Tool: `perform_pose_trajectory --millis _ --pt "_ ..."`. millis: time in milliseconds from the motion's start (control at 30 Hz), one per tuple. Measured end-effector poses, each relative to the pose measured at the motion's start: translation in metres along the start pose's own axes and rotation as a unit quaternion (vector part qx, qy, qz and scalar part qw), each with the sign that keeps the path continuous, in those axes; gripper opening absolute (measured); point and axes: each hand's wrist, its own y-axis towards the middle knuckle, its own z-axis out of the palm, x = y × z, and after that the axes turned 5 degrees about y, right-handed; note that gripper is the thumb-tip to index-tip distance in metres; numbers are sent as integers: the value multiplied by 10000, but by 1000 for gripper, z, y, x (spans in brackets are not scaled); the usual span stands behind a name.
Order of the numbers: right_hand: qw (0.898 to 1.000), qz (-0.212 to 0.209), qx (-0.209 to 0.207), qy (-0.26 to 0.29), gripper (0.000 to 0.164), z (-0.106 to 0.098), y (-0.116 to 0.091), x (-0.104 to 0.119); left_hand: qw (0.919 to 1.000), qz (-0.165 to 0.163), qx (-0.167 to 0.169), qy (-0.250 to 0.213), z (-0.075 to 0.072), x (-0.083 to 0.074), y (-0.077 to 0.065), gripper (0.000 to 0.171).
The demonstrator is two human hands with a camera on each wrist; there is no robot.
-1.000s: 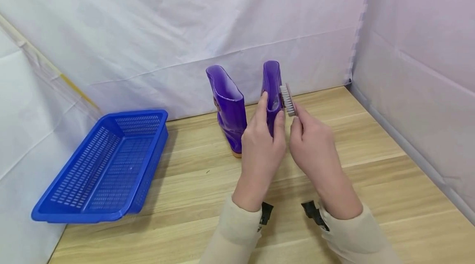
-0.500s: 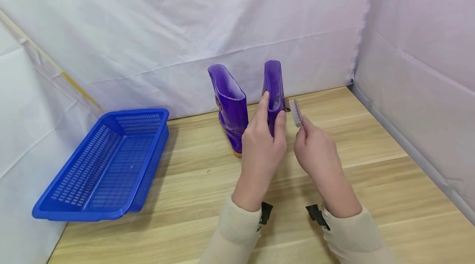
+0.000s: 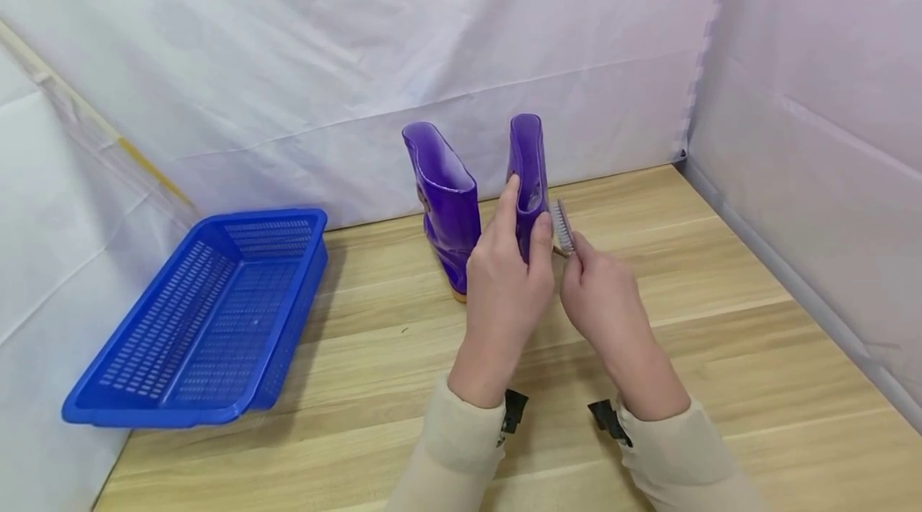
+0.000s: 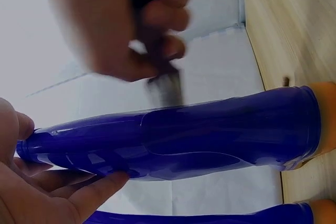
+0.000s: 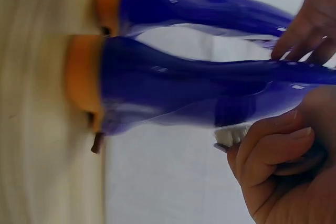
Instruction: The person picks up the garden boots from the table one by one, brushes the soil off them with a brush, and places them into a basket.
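Two purple rain boots with orange soles stand upright on the table. My left hand [image 3: 507, 280] holds the right-hand boot [image 3: 528, 148] near the top of its shaft, thumb on one side and fingers on the other. In my right hand [image 3: 605, 292] is a scrubbing brush [image 3: 563, 228] with pale bristles, gripped by its handle. The right wrist view has the bristles [image 5: 231, 136] up against the side of the boot shaft [image 5: 178, 87]. Motion blurs the brush in the left wrist view. To the left of the held boot stands the other boot [image 3: 452, 216], untouched.
A blue perforated plastic basket [image 3: 202, 336] sits at the left of the wooden table [image 3: 374, 416]. White cloth [image 3: 324, 56] hangs behind the boots and along both sides.
The right hand brought the brush down and away from the boot to the right, then back left against its side, lower than at first. The left hand keeps its hold.
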Motion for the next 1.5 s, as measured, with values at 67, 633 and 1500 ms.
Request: perform_pose_trajectory --millis 67,633,1500 --pt "9995 192 248 -28 50 1 1 -6 10000 -17 16 -7 0 0 0 55" --pt "9965 -586 -518 291 47 -14 -3 20 9999 90 53 -25 0 -1 2 55" --pt "9949 -453 -710 555 47 -32 -5 29 9999 123 -10 -16 0 0 1 55"
